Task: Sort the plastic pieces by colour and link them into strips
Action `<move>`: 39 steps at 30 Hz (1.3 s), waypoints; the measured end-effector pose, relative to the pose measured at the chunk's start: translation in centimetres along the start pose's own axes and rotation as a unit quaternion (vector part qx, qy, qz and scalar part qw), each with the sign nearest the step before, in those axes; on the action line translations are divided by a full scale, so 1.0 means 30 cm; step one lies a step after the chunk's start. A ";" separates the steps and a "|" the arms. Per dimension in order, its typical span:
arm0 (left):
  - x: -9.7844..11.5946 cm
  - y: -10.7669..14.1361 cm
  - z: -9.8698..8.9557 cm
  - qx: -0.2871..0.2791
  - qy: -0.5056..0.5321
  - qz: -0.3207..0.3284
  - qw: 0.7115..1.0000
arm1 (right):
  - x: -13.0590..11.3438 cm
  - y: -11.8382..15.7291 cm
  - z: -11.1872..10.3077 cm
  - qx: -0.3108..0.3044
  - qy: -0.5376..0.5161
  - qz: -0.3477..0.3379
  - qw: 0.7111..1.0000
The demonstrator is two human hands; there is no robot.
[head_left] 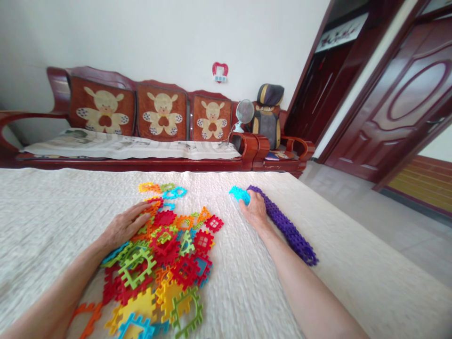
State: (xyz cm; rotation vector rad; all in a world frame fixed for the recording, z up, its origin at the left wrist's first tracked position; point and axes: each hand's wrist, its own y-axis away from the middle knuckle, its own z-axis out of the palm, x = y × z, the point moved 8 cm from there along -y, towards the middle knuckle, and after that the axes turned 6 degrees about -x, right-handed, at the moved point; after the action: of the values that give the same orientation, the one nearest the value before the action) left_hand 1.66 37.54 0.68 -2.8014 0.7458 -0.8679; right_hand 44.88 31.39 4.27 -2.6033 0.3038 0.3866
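Note:
My left hand (129,225) rests with spread fingers on the upper left of a pile of flat notched plastic pieces, its fingertips on red and orange ones. Red pieces (165,249), a green frame (137,267), yellow plates (141,306) and blue pieces lie overlapping in the pile. To the right, my right hand (256,209) has its thumb and fingers closed round a light blue piece (240,194). Just beside that hand a long purple stack or bar (289,228) of notched pieces runs diagonally towards the lower right.
A pale textured cloth (63,197) covers the table. Beyond it stand a wooden sofa (155,165) with bear cushions (163,113), a small fan (244,113) and an armchair (268,127). A dark red door (409,103) is at the right.

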 end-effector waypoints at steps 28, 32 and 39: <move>0.058 0.013 -0.015 0.001 0.006 0.024 1.000 | 0.003 -0.007 0.030 -0.022 0.033 -0.001 0.999; 0.064 0.015 -0.020 0.001 0.004 0.025 1.000 | -0.099 0.020 -0.041 0.046 0.005 -0.095 0.994; 0.071 0.013 -0.024 -0.004 -0.004 0.014 1.000 | -0.446 0.181 0.007 -0.126 -0.182 -0.265 0.938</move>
State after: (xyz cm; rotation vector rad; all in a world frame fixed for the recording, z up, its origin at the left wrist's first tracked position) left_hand 2.61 36.18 2.25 -2.7919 0.7875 -0.8507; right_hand 30.81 28.76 6.08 -2.6436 -0.5986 0.7290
